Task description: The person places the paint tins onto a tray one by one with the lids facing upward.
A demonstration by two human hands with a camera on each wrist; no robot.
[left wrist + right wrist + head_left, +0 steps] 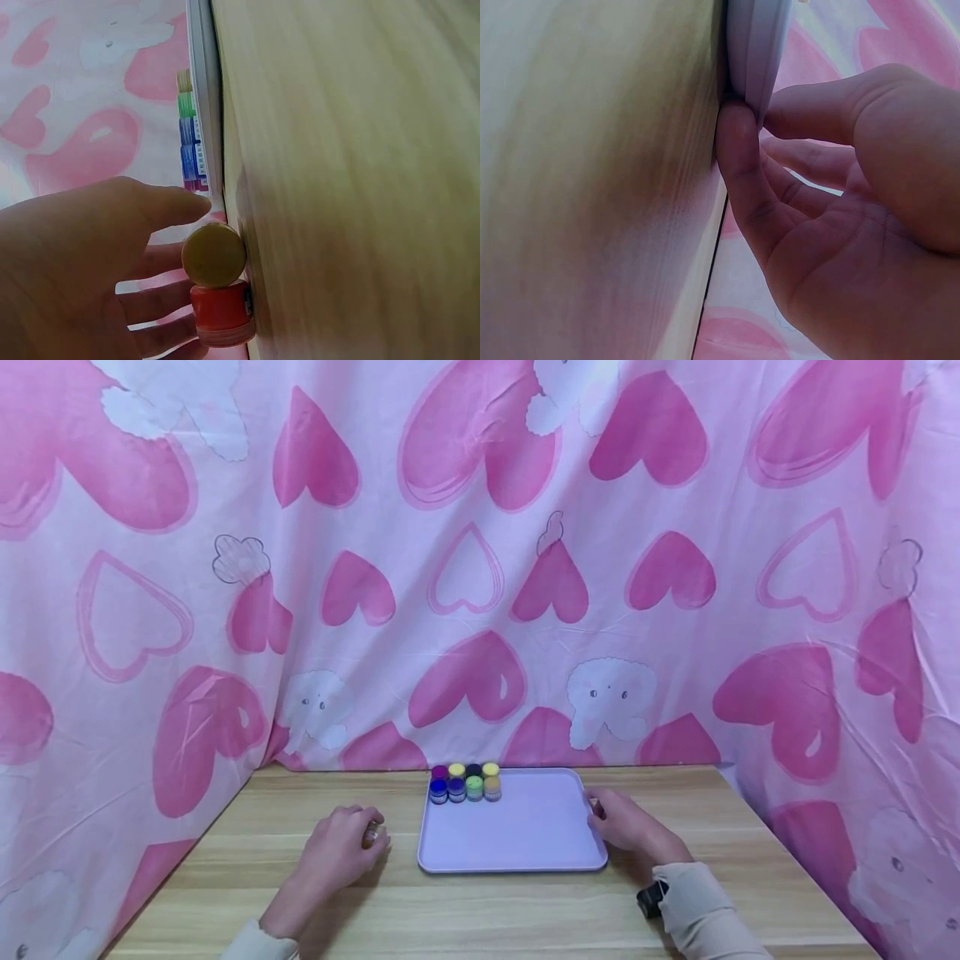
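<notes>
On the wooden table (525, 910), just left of the lavender tray (525, 835), the left hand (341, 847) rests with its fingers curled around a small jar (217, 296); the left wrist view shows that jar standing on the wood, red-bodied with a yellowish lid, the thumb on one side and the fingers on the other; it lies near the tray's left edge but apart from it. At the tray's right edge the right hand (626, 827) pinches the rim, thumb against the side next to the table and fingers on the other side, as the right wrist view shows closely (840, 225). Inside the tray, in its far left corner, a cluster of small jars (465, 783) stands in two rows of four, touching one another; lids show purple, yellow, dark and yellow at the far row, blue, violet, green and tan at the near row. Behind the table and along both sides hangs a pink cloth (480, 568) printed with hearts and white elephants; a dark band (652, 897) sits at the right wrist beside a pale sleeve.
</notes>
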